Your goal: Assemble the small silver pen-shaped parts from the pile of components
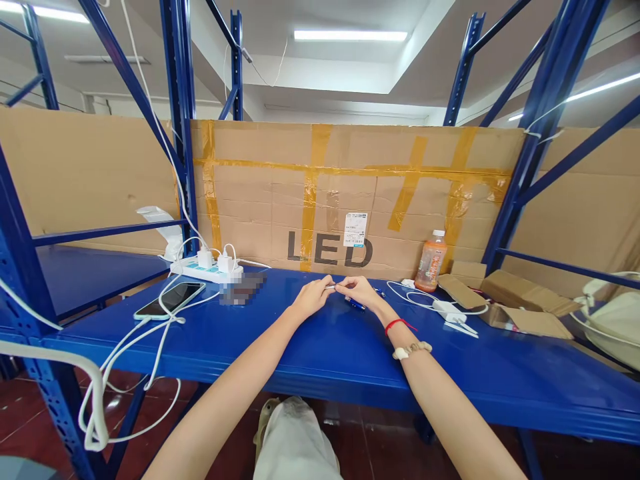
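Observation:
My left hand [313,295] and my right hand [359,291] meet above the blue shelf top [320,347], fingers pinched. Between the fingertips runs a thin silvery piece [333,285], too small to name; both hands pinch it. Just under my right hand a dark blue pen-like part [356,304] lies on the shelf. A red string and a bead bracelet circle my right wrist.
A phone [170,299] on a white cable lies at left beside a power strip [206,270] with chargers. An orange drink bottle [431,261], a white charger with cable [450,312] and flattened small boxes [520,303] sit at right. A taped cardboard wall marked LED [350,200] backs the shelf.

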Tool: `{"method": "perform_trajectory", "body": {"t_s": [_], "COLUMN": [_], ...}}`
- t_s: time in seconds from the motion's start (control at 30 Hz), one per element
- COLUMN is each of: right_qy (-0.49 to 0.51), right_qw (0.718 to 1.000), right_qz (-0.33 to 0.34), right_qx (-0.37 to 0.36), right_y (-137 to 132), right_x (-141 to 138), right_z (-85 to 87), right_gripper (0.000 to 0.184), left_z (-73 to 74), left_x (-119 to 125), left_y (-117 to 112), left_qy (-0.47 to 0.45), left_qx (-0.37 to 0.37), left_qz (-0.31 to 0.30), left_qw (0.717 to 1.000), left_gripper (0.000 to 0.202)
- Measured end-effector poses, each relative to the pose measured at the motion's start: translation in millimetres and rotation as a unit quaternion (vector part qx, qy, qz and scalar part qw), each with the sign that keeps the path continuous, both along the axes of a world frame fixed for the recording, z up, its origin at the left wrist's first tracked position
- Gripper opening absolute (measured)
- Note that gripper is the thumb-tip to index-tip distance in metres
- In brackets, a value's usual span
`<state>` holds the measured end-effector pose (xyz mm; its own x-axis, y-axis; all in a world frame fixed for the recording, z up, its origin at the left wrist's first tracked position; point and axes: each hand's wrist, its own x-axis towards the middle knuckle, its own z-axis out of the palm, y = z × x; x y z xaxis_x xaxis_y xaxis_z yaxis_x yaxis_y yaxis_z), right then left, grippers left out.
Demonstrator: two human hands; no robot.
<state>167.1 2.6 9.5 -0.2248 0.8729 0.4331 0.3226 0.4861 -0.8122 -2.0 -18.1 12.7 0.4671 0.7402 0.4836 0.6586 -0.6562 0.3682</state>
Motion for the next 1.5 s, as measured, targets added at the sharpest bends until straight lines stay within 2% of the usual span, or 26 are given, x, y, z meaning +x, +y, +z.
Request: {"method": "perform_trajectory", "body": {"t_s": [0.17,0.4,0.6,0.77,0.87,1.07,1.23,1.4,1.5], "right_qy": [0.036,0.031,0.04,0.046,0.038,0.019,0.012,0.006,0.017], "right_qw": [0.999,0.999,0.999,0.998,0.998,0.999,0.997,0.997,0.996], "right_qz": [-0.016,-0.022,-0.026,-0.049,-0.044,0.019,0.052,0.062,0.057], "right_qx": [-0.017,-0.024,-0.01,-0.011,-0.012,-0.03,-0.047,-0.055,-0.068], "right_y": [-4,-5,-2,0,0,2,0,-5,-4], "right_x": [-7,-12,-14,-11,-8,-3,3,5,6], "right_z": [3.3,1.0,-2.7,-4.1,-3.7,-2.6,0.4,3.5,3.0], "right_gripper": [0.038,0.035,0.037,0.036,0.037,0.04,0.041,0.042,0.042], "left_z": [-2.9,-6.7,-10.7,-14.7,-17.3,-20.8,-19.3,-17.0,-16.8], "left_x": [3,4,2,4,6,7,9,8,8], "left_y": [1,6,15,20,23,26,23,20,20], "left_qy": [-0.031,-0.009,-0.041,-0.068,-0.089,-0.152,-0.235,-0.236,-0.25], "left_qx": [-0.028,-0.037,-0.055,-0.073,-0.076,-0.101,-0.237,-0.317,-0.339], "left_qz": [0.008,0.032,0.079,0.075,0.053,-0.005,-0.106,-0.147,-0.165], "left_qw": [0.999,0.999,0.995,0.992,0.992,0.983,0.937,0.907,0.892], "left_gripper": [0.021,0.029,0.032,0.031,0.028,0.027,0.031,0.035,0.035]}}
